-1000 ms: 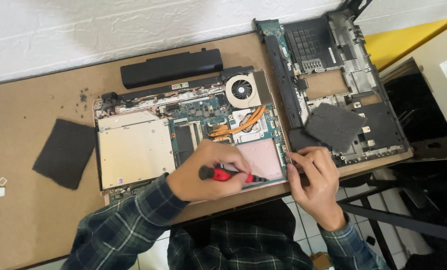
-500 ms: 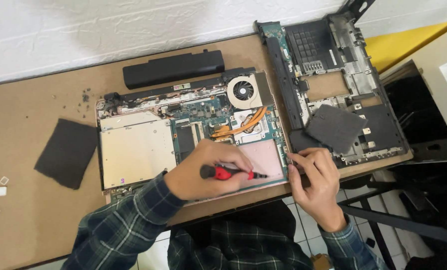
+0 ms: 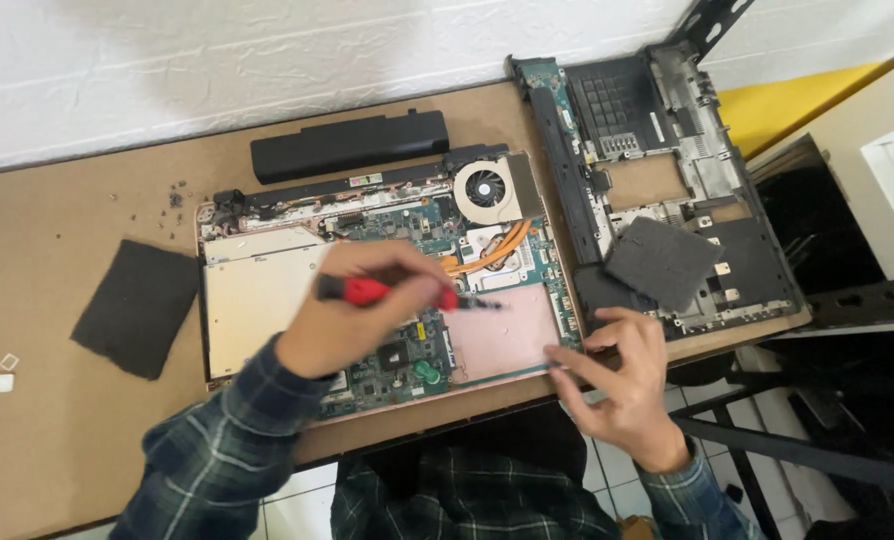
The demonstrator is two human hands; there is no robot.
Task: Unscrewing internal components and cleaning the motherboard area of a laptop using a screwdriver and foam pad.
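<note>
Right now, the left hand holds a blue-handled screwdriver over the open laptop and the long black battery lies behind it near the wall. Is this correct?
Not quite: the head view shows the screwdriver in the left hand has a red handle, not blue. The rest holds: it is over the open laptop, and the long black battery lies behind it near the wall.

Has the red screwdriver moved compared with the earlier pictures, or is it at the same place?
Yes. The red screwdriver in the left hand has shifted up, away from the opened laptop's front edge and closer to the fan.

A small white label [image 3: 364,181] is seen on the opened laptop's [image 3: 387,290] rear edge, below the black battery [image 3: 349,146].
</note>
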